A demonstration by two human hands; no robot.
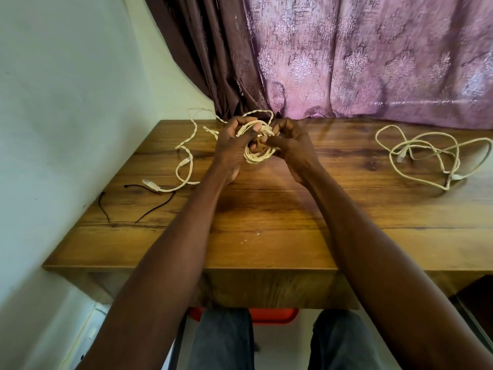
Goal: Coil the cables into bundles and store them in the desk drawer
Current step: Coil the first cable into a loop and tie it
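Observation:
A cream cable is partly wound into a small coil (258, 155) held above the back middle of the wooden desk (266, 217). My left hand (232, 145) grips the coil with a clear plug end between its fingers. My right hand (290, 145) pinches the coil's other side. The cable's loose tail (186, 145) trails left over the desk to a clear plug (150, 184). A second cream cable (426, 156) lies loose and tangled at the right. The closed drawer front (277, 289) sits under the desk's near edge.
Thin dark ties (149, 206) lie at the desk's left edge. A white wall bounds the left side and a purple curtain (346, 57) hangs behind the desk. My legs and a red seat (274, 315) are below the drawer.

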